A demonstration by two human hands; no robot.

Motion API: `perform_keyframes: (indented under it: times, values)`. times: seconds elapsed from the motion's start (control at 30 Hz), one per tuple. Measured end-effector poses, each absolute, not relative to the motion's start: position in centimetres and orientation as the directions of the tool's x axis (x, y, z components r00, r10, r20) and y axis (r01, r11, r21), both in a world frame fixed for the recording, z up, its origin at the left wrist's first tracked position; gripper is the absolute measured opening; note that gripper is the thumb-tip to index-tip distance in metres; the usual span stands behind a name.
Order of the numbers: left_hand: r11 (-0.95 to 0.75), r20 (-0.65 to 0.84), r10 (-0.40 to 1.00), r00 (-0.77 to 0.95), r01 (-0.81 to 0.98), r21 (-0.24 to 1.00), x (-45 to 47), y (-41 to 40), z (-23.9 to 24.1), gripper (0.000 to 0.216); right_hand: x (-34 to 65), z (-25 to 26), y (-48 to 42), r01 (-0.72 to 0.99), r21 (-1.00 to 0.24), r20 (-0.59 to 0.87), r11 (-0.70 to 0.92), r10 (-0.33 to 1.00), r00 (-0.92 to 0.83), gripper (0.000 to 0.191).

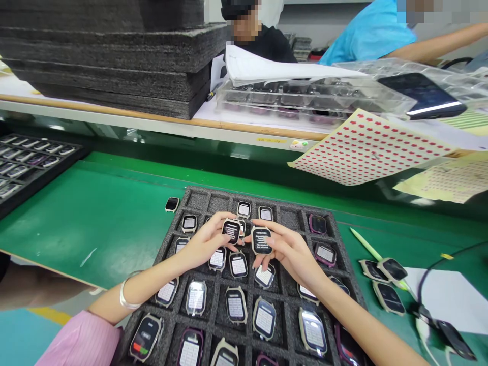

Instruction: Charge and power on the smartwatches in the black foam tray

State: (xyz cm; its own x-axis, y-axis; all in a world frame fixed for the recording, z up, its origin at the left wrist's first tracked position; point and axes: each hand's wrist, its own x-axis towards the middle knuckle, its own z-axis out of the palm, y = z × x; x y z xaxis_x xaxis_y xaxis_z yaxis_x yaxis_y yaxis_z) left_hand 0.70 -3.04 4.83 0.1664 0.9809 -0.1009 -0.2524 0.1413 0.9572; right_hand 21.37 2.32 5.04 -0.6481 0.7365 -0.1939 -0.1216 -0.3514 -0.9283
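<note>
My left hand (pixel 213 239) grips a smartwatch body (pixel 231 231) with a lit screen of white text, its thumb on the glass. In my right hand (pixel 285 246) is a second watch body (pixel 261 240), pale-framed and strapless, showing similar text. The two watches are side by side and slightly apart, above a black foam tray (pixel 292 218). Several more watches sit in the tray's square pockets, many with lit white screens, such as one watch (pixel 236 305) below my hands. A purple-framed watch (pixel 317 223) lies in a pocket at the right.
One watch (pixel 172 204) lies on the green table (pixel 114 203) left of the tray. Several watches (pixel 389 297), a green pen (pixel 366 243) and a cable (pixel 423 284) are at the right. A shelf ahead holds stacked foam trays (pixel 114 66), clear plastic trays (pixel 290 96) and a phone (pixel 421 91). Two people sit beyond.
</note>
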Motion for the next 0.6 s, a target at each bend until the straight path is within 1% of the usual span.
perform_keyframes:
  times: [0.27, 0.47, 0.53, 0.6]
  values:
    - [0.105, -0.061, 0.983, 0.173, -0.257, 0.961, 0.66, -3.03, 4.36, 0.034, 21.36, 4.77, 2.22, -0.059, -0.964, -0.161, -0.258, 0.749, -0.643, 0.048]
    - [0.046, -0.046, 0.999, 0.009, -0.296, 0.954, 0.41, -2.87, 4.86, 0.036, 21.58, 4.72, 1.94, -0.092, -0.971, -0.086, -0.220, 0.682, -0.726, 0.068]
    - [0.040, -0.041, 0.999, 0.002, -0.311, 0.950, 0.37, -2.85, 5.00, 0.036, 21.56, 4.74, 1.84, -0.085, -0.972, -0.083, -0.217, 0.663, -0.744, 0.074]
    - [0.039, -0.034, 0.999, 0.019, -0.324, 0.945, 0.39, -2.87, 5.03, 0.035, 21.49, 4.80, 1.78, -0.062, -0.976, -0.095, -0.208, 0.666, -0.740, 0.076]
